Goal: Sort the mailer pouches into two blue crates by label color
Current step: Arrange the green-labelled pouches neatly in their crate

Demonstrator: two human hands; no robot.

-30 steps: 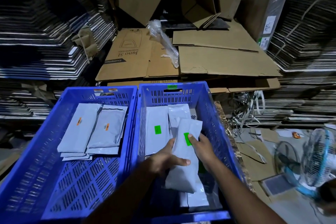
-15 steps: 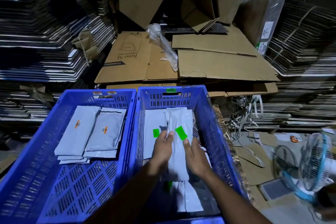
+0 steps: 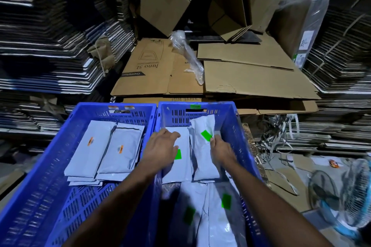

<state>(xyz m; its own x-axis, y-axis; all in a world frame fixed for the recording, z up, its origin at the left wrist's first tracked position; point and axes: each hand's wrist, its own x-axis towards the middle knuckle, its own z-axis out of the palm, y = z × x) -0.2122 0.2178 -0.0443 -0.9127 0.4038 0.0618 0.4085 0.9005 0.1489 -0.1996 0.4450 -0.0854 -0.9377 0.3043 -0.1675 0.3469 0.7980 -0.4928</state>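
Fingers of right hand (image 3: 219, 146) pinch a green-labelled pouch (image 3: 204, 152) at its right edge; its long axis runs toward the far wall of the right crate (image 3: 226, 118). Left hand (image 3: 160, 146), fingers loosely curled, rests on the neighbouring pouch (image 3: 183, 168). Orange-labelled pouches (image 3: 100, 150) lie in the left crate (image 3: 66, 126).

Two blue perforated crates side by side: left crate (image 3: 50, 176) holds grey mailer pouches with orange labels (image 3: 91, 141); right crate (image 3: 234, 126) holds pouches with green labels. Left hand (image 3: 160, 148) rests on a flat green-label pouch (image 3: 181, 166); right hand (image 3: 221, 150) pinches the edge of a tilted pouch (image 3: 202, 156) beside its green label (image 3: 206, 135). Behind: flattened cardboard cartons (image 3: 251, 78), crumpled clear plastic wrap (image 3: 186, 54), stacked board sheets (image 3: 50, 56); a blue fan (image 3: 353, 196) stands at right.
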